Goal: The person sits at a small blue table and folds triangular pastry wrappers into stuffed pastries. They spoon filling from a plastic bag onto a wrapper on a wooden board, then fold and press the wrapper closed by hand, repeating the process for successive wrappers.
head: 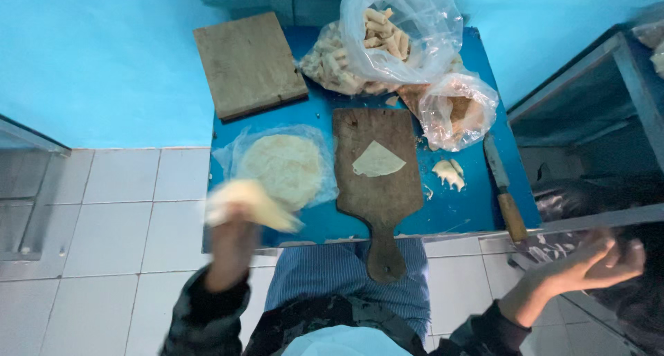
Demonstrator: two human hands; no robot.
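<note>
While the left hand (pixel 232 242) lifts a thin pale wrapper sheet (pixel 252 205), blurred by motion, its fingers look closed around the sheet's edge, pinching it from below; the exact grip is too smeared to read closely. Just beyond that hand lies the stack of round wrappers (pixel 285 166) on clear plastic, resting on the blue desk (pixel 463 211). To do this peel cleanly, I judge the sheet should be drawn off slowly and flat, so it neither tears nor drags the next one with it. Farther from the left hand, toward the wall, sits a square wooden board (pixel 247 64). Between the two hands stands a paddle-shaped cutting board (pixel 377 183) with one folded wrapper piece (pixel 377 161) lying on it, ready for filling. Past it are a plastic bag of rolled pieces (pixel 387 41), a smaller bag (pixel 456 110), dough scraps (pixel 448 172) and a wooden-handled knife (pixel 505 190). The right hand (pixel 595 262) hangs off the desk's edge, palm up, fingers loosely curled and half open, holding nothing I can make out.
</note>
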